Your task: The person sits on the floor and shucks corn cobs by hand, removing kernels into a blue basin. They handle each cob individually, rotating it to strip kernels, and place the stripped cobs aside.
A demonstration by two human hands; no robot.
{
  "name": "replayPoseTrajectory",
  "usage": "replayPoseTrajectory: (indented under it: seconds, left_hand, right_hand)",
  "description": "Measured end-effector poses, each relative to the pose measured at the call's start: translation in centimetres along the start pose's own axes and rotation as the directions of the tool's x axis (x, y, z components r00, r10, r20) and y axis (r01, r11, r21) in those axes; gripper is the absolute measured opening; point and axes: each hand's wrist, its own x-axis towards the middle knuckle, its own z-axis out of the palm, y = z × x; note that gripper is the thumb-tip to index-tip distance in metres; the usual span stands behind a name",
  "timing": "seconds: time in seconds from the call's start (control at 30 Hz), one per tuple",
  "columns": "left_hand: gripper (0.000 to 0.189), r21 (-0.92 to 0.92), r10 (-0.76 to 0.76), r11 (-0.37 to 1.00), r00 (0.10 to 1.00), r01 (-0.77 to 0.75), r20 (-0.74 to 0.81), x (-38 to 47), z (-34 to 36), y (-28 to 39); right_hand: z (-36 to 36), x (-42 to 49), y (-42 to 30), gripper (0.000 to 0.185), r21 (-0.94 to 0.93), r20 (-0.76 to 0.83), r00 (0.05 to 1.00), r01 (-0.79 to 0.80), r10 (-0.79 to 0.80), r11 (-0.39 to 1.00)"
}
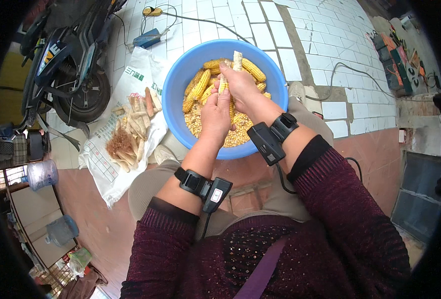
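Observation:
Both hands are over a blue plastic basin (171, 116). My left hand (216, 112) is closed around a partly shelled corn ear (224, 85), yellow kernels still on its side. My right hand (241, 84) grips a bare white corncob (237, 59) whose end sticks up past the fingers, and its thumb lies near the upper end of the ear. How the cob meets the ear is hidden by the fingers. Several whole yellow corn ears (202, 86) lean in the far half of the basin. Loose corn kernels (237, 139) cover the near part.
Left of the basin, a white printed sack (108, 187) bears stripped corncobs (138, 119) and brown corn silk (121, 144). An electric scooter (74, 74) stands beyond it. A blue charger (147, 38) and cables lie on the tiles. Tools (407, 63) sit at far right.

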Motion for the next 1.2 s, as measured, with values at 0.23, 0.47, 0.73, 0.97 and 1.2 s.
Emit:
replayPoseTrajectory:
  seconds: [0.23,0.47,0.73,0.97,1.2]
  left_hand:
    - [0.043,-0.038,-0.075,0.996,0.994,0.078,0.076,0.1,0.0,-0.4]
    - [0.048,-0.271,-0.291,0.897,0.927,0.35,0.235,0.3,-2.1,0.4]
    - [0.04,-0.286,-0.202,0.915,0.936,0.285,0.287,-0.4,-1.6,0.7]
    - [0.042,-0.185,-0.302,0.909,0.897,0.373,0.324,-0.4,-1.1,0.9]
    - [0.045,-0.283,-0.274,0.863,0.859,0.418,0.433,-0.7,-1.7,1.0]
  right_hand:
    - [-1.2,2.1,2.1,0.042,-0.313,-0.149,0.956,0.197,-0.253,0.929]
    - [-1.2,1.6,1.0,0.048,-0.227,-0.051,0.991,0.106,-0.121,0.968]
    - [-0.5,-1.2,-0.9,0.034,-0.062,0.112,0.993,0.038,-0.031,0.997]
    - [-0.4,-1.0,-0.5,0.035,-0.139,-0.01,0.99,0.137,-0.14,0.981]
    - [-0.7,-0.4,-0.4,0.039,-0.224,0.002,0.99,0.135,-0.138,0.965]
